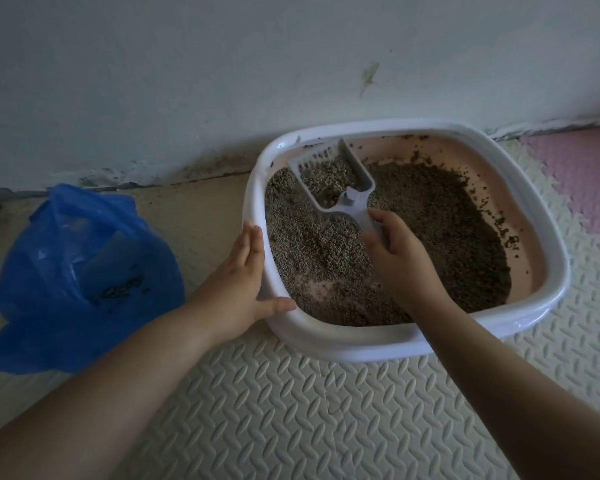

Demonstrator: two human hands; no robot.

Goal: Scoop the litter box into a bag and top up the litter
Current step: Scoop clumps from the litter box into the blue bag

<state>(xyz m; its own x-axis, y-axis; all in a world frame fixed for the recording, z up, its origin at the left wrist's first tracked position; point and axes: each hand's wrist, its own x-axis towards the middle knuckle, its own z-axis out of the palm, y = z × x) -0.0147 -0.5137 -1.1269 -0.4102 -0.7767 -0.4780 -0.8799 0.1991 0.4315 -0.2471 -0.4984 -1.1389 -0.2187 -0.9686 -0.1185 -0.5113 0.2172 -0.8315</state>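
A white-rimmed litter box [520,320] with a pink inside stands on the floor mat against the wall. Grey-brown litter [430,244] covers most of its bottom, darker on the right, with a bare pink patch near the front. My right hand [400,252] grips the handle of a grey slotted scoop [333,178], which holds litter and is raised over the box's far left part. My left hand [238,284] rests flat against the box's left rim, thumb hooked over the edge. An open blue plastic bag [49,306] lies left of the box with some dark litter inside.
A cream textured foam mat [309,410] covers the floor, with a pink tile [582,178] at the far right. A pale wall [222,81] rises right behind the box and bag, dirty along its base.
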